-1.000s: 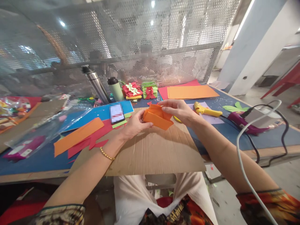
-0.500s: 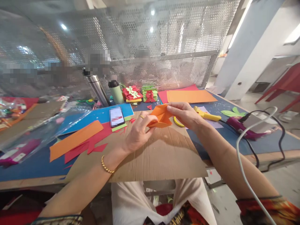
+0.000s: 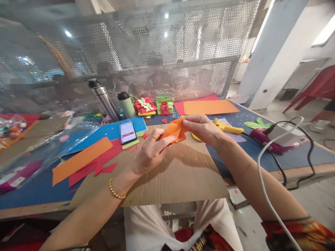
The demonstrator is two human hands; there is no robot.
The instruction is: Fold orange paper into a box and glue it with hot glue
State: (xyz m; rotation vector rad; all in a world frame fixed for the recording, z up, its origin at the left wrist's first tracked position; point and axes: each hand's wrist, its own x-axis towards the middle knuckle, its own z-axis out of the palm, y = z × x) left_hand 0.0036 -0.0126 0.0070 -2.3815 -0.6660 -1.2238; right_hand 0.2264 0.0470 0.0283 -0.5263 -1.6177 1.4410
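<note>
Between my two hands is a piece of folded orange paper [image 3: 174, 129], held above a brown cardboard sheet [image 3: 180, 174]. My left hand [image 3: 151, 150] grips its lower left side, fingers lying along the front. With thumb and fingers, my right hand [image 3: 200, 127] pinches its upper right corner. Just right of the paper lies a yellow ring-shaped thing [image 3: 196, 137], partly covered by my right hand. A yellow glue gun [image 3: 227, 127] rests beyond my right wrist.
A phone [image 3: 128, 131] lies left of my hands, near orange strips [image 3: 82, 158] and red scraps [image 3: 108, 168]. Behind stand a steel flask [image 3: 106, 99], a green bottle [image 3: 127, 104] and small paper boxes [image 3: 164, 105]. A white cable [image 3: 261, 170] hangs across my right arm.
The orange paper has turned and looks flatter, its open hollow now closed over. My left fingers have moved onto its front face. My right hand still pinches the corner.
</note>
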